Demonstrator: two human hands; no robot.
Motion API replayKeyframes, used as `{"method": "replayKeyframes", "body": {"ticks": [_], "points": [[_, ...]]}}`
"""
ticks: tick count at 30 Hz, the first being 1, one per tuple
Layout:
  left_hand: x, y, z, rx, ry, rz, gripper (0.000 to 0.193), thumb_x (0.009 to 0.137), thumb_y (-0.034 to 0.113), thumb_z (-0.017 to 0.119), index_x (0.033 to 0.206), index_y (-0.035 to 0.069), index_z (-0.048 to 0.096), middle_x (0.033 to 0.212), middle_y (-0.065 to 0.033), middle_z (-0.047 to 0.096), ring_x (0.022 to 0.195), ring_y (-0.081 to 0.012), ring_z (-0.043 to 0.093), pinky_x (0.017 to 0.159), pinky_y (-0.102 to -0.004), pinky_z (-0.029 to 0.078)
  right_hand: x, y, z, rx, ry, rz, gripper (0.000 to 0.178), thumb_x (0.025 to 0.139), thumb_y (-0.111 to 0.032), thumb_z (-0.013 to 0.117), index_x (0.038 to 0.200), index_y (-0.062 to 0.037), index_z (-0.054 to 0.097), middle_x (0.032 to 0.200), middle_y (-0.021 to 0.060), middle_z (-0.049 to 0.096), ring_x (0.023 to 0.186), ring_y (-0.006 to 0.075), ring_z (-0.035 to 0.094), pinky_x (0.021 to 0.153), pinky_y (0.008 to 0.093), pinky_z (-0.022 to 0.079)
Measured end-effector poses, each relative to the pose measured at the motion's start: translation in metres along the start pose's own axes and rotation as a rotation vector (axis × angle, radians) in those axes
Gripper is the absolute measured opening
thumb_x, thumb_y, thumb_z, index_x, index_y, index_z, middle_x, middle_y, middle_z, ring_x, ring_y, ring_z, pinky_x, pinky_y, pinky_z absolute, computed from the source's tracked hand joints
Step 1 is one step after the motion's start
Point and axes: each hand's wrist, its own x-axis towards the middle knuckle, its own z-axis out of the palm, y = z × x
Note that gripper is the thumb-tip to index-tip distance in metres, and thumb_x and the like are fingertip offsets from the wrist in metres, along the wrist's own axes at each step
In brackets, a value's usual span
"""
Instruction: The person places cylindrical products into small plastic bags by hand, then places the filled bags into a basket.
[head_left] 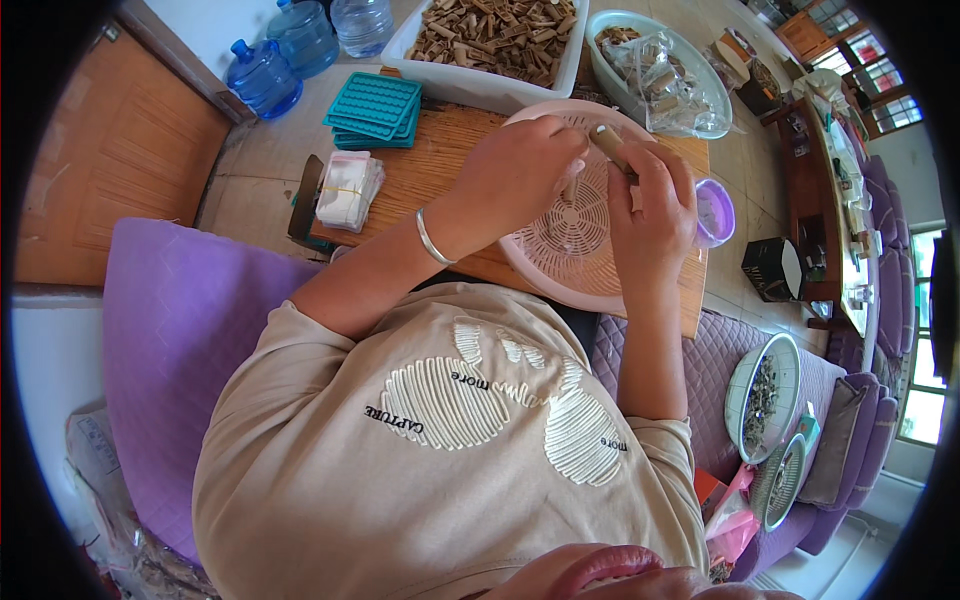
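Observation:
My right hand [655, 205] grips a short olive-brown tube [609, 146] with a pale end, held tilted over a pale pink slotted basket [530, 262]. Close by on its left, my left hand [525, 170] is closed with the fingers pressed together. A small brownish bit shows under those fingers, too little to name. Both hands are above the basket, and the tube's pale end points towards the left fingers. The basket rests on a wooden table [440, 135].
A white tub [480, 88] of brown pieces stands beyond the basket. Right of it is a pale green basin [718, 112] with plastic bags. Teal trays [372, 105] and a stack of clear sleeves [346, 195] lie left. A purple container [714, 212] sits by the right edge.

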Motion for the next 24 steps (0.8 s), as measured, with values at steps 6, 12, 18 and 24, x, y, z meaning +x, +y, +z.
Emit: {"method": "replayKeyframes", "body": {"ticks": [6,12,18,24], "points": [[-0.008,-0.003,0.004,0.131,0.060,0.102,0.020,0.081,0.019,0.067,0.096,0.010,0.059,0.097,-0.0095,0.059,0.087,-0.0308,0.060,0.071,-0.0403,0.051,0.005,-0.002,-0.010,0.043,-0.182,0.026,0.020,0.075,-0.002,0.069,0.095,-0.0041,0.066,0.095,0.0135,0.064,0.089,0.0336,0.061,0.078,0.0415,0.049],[-0.012,-0.014,0.025,0.106,0.241,0.214,0.032,0.077,0.019,0.071,0.104,0.011,0.056,0.106,-0.0061,0.058,0.090,-0.0296,0.061,0.072,-0.0388,0.052,0.018,-0.008,-0.025,0.046,-0.330,0.132,0.023,0.075,-0.003,0.070,0.097,-0.0053,0.065,0.093,0.0132,0.064,0.088,0.0344,0.061,0.075,0.0426,0.049],[-0.007,-0.010,0.014,-0.051,0.147,0.149,0.042,0.076,0.022,0.073,0.112,0.010,0.055,0.100,-0.0090,0.062,0.090,-0.0292,0.063,0.075,-0.0389,0.052,0.031,-0.016,-0.027,0.108,-0.450,0.261,0.023,0.071,-0.001,0.073,0.091,-0.0045,0.062,0.089,0.0112,0.063,0.081,0.0297,0.062,0.071,0.0401,0.049],[-0.005,-0.002,-0.009,-0.281,-0.070,0.010,0.047,0.074,0.021,0.075,0.115,0.008,0.056,0.100,-0.0119,0.065,0.092,-0.0306,0.064,0.079,-0.0391,0.052,0.026,-0.003,-0.017,0.261,-0.376,0.216,0.019,0.072,-0.001,0.073,0.087,-0.0001,0.062,0.090,0.0110,0.061,0.079,0.0255,0.061,0.071,0.0352,0.050]]}}
